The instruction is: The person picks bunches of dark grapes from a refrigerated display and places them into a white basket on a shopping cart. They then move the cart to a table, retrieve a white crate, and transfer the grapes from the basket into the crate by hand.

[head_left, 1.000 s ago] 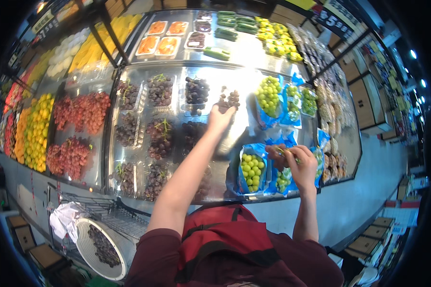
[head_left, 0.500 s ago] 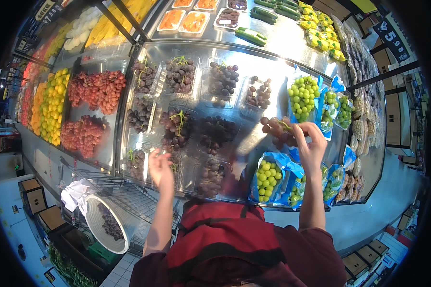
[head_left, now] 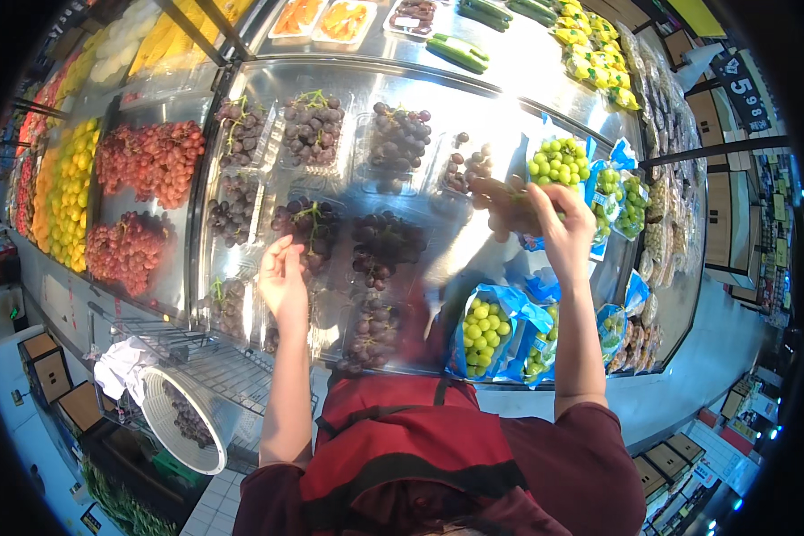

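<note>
A small bunch of dark grapes [head_left: 502, 204] hangs from the fingers of my right hand [head_left: 563, 230], which pinches it by the stem end. It is held over the right part of the metal display, beside a clear tray of loose-looking dark grapes [head_left: 467, 168]. My left hand [head_left: 282, 277] is raised at the left, fingers loosely curled and apart, nothing seen in it. Closest to it is a dark bunch with a green stem [head_left: 307, 234]. Another dark bunch [head_left: 388, 246] lies in the middle, and more sit in clear trays [head_left: 395, 138] behind.
Blue bags of green grapes [head_left: 484, 335] stand along the right front and right back. Red grapes [head_left: 150, 163] fill the section at left. A wire cart [head_left: 232, 380] with a white basket [head_left: 219, 447] of dark grapes stands at my left. Metal dividers edge the display.
The whole view has shifted a little, with the display sliding left. My right hand still holds the bunch, now nearer the back tray. My left hand has risen toward the dark bunch, fingers curling more.
</note>
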`<control>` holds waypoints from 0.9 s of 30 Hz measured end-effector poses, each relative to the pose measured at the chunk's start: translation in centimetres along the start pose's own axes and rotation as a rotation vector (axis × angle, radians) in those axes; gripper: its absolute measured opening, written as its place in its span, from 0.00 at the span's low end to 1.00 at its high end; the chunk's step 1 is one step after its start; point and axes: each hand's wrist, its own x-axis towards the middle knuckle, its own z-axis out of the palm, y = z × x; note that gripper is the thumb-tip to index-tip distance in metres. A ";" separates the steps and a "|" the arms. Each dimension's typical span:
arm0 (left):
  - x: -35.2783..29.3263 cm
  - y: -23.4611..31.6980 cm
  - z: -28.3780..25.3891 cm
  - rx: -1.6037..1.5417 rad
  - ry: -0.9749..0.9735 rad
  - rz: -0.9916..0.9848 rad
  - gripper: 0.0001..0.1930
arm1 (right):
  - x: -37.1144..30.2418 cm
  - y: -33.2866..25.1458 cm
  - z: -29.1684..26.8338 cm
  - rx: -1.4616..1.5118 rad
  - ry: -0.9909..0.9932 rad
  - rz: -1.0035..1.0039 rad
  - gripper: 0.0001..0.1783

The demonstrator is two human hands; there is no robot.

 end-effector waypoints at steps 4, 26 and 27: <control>-0.2 0.1 1.6 0.186 -0.120 0.080 0.14 | 3.1 0.5 2.5 0.237 -0.314 0.253 0.17; 15.7 -0.7 20.2 0.500 -0.182 0.651 0.10 | 16.4 2.3 6.9 0.365 -0.339 0.153 0.12; 16.6 -0.1 21.6 0.606 -0.225 0.614 0.10 | 16.0 2.5 5.8 0.345 -0.280 0.156 0.11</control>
